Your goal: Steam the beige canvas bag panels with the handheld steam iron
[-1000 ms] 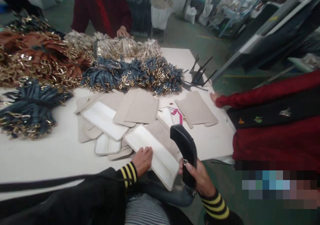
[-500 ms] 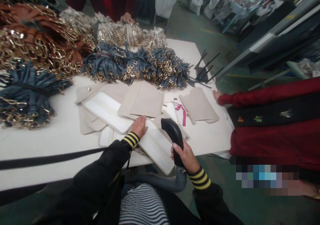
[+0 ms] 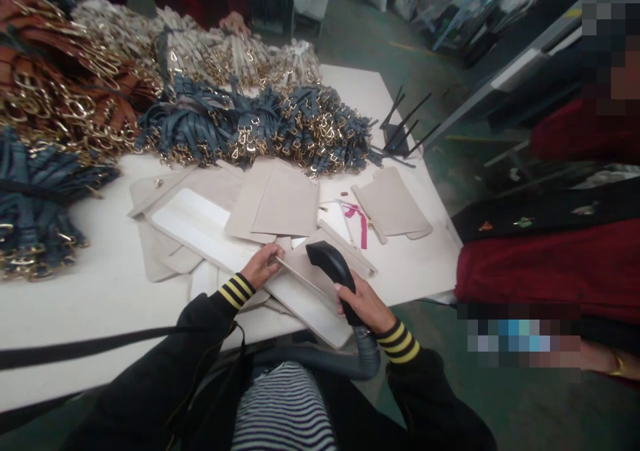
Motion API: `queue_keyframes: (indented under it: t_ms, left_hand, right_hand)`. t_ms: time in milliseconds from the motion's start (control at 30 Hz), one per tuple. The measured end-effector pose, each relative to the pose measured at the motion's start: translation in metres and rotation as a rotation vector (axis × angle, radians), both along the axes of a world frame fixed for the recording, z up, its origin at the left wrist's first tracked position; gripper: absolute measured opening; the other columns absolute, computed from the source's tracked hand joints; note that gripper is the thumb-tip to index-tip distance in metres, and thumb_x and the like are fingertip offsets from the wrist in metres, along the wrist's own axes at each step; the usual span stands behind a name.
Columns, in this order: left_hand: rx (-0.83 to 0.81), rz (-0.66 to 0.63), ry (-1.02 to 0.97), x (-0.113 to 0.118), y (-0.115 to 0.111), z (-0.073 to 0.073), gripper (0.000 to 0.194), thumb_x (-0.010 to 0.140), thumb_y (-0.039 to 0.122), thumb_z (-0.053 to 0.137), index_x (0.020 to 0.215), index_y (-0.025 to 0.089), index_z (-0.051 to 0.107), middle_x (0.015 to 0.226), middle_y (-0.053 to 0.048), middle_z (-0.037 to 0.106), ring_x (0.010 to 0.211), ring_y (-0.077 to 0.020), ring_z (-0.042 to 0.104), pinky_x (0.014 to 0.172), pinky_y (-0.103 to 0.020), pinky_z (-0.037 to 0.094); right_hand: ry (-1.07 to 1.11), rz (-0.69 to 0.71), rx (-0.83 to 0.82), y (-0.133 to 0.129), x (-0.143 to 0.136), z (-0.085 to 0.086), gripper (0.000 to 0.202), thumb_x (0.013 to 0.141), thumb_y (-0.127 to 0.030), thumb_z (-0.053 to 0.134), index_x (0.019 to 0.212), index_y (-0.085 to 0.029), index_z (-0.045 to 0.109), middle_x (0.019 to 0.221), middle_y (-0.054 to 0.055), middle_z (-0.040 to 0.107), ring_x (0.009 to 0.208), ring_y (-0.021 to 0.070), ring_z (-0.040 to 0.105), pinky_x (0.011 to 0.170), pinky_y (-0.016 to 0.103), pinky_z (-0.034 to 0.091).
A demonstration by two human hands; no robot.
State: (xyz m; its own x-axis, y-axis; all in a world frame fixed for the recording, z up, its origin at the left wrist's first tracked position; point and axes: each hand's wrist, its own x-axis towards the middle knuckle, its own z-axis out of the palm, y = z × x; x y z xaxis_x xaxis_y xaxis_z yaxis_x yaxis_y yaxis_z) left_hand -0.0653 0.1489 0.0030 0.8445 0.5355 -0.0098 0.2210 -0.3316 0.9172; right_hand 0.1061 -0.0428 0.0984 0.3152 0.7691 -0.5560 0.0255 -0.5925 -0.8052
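My right hand [image 3: 369, 302] is wrapped round the black curved handle of a hose nozzle [image 3: 330, 262], from which a grey ribbed hose [image 3: 367, 356] bends down and left across my front. Fingers closed, my left hand [image 3: 262, 265] pinches the corner of a beige leather-like panel [image 3: 301, 262], whose near edge is lifted from the table. The panel's right part is hidden behind the nozzle. Under and beside it lie a white padded board [image 3: 315, 311] and another white board [image 3: 193, 221]. A folded beige piece [image 3: 285, 201] rests just beyond my left hand.
Blue straps with gold clips [image 3: 260, 124], brown straps [image 3: 60, 84] and cream straps [image 3: 215, 51] are heaped at the back and left. A beige pouch-like piece [image 3: 393, 204] and pink ribbon [image 3: 361, 224] lie right. Another person in red [image 3: 530, 264] stands at the right.
My left hand, which lay on the boards, has moved left and lifted the beige panel's edge. The nozzle has shifted slightly left. The other person's hand has left the table's right edge.
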Motion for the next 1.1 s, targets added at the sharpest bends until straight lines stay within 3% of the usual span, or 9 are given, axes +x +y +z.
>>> queue_keyframes:
  t_ms: [200,400,600,700,867,933,1000,1100]
  left_hand:
    - [0.071,0.059,-0.002,-0.015,-0.008,-0.006,0.009,0.072,0.012,0.045,0.067,0.019,0.045,0.093,-0.008,0.055,0.098,-0.0180,0.052,0.088,-0.036,0.044]
    - [0.086,0.103,0.006,-0.015,-0.010,-0.009,0.011,0.070,0.010,0.046,0.066,0.019,0.043,0.089,-0.007,0.057,0.094,-0.0171,0.053,0.087,-0.036,0.044]
    - [0.130,0.095,0.009,-0.012,-0.008,-0.011,0.011,0.069,0.011,0.046,0.064,0.020,0.042,0.083,-0.005,0.058,0.087,-0.0160,0.054,0.082,-0.034,0.045]
    - [0.192,0.113,-0.027,-0.013,-0.009,0.000,0.011,0.069,0.012,0.044,0.063,0.020,0.041,0.072,-0.002,0.054,0.075,-0.0147,0.052,0.076,-0.032,0.046]
    - [0.357,0.223,-0.099,-0.022,-0.014,0.036,0.010,0.071,0.013,0.043,0.065,0.022,0.042,0.074,-0.002,0.053,0.082,-0.0173,0.051,0.078,-0.034,0.045]
    - [0.396,0.251,-0.068,-0.027,-0.016,0.041,0.011,0.070,0.013,0.044,0.065,0.022,0.042,0.074,-0.003,0.053,0.083,-0.0183,0.051,0.079,-0.036,0.044]
    - [0.412,0.255,-0.019,-0.030,-0.016,0.037,0.010,0.069,0.014,0.044,0.065,0.022,0.042,0.072,-0.003,0.053,0.081,-0.0187,0.052,0.078,-0.036,0.045]
    - [0.411,0.243,0.034,-0.030,-0.012,0.020,0.007,0.069,0.017,0.043,0.065,0.023,0.042,0.069,-0.002,0.053,0.075,-0.0187,0.052,0.074,-0.035,0.046]
  right_hand:
    - [-0.099,0.058,-0.082,0.034,-0.003,-0.009,0.020,0.080,-0.033,0.052,0.091,-0.018,0.045,0.058,-0.005,0.052,0.043,0.0109,0.056,0.041,0.021,0.043]
    - [-0.152,-0.194,0.040,0.036,0.003,-0.005,0.029,0.081,-0.041,0.048,0.096,-0.018,0.043,0.059,-0.006,0.051,0.046,0.0119,0.058,0.039,0.021,0.046]
    - [-0.103,-0.006,-0.050,0.035,-0.005,-0.008,0.022,0.079,-0.035,0.053,0.090,-0.018,0.045,0.057,-0.006,0.052,0.041,0.0110,0.055,0.038,0.021,0.044]
    - [-0.119,-0.072,0.007,0.036,-0.011,-0.011,0.021,0.079,-0.035,0.052,0.091,-0.019,0.045,0.059,-0.005,0.052,0.043,0.0113,0.056,0.039,0.022,0.044]
    - [-0.071,-0.372,0.125,0.004,0.007,0.002,0.030,0.079,-0.046,0.052,0.089,-0.019,0.044,0.063,-0.004,0.054,0.048,0.0116,0.057,0.040,0.021,0.046]
    - [-0.075,-0.468,0.113,-0.017,0.018,0.006,0.033,0.078,-0.048,0.053,0.087,-0.019,0.044,0.062,-0.004,0.055,0.047,0.0110,0.057,0.041,0.022,0.047]
    - [-0.079,-0.553,0.082,-0.037,0.026,0.007,0.035,0.076,-0.049,0.056,0.086,-0.019,0.043,0.061,-0.005,0.055,0.046,0.0110,0.056,0.041,0.022,0.048]
    - [-0.064,-0.668,0.010,-0.062,0.031,0.004,0.037,0.072,-0.050,0.059,0.085,-0.019,0.042,0.058,-0.006,0.054,0.044,0.0113,0.056,0.040,0.023,0.047]
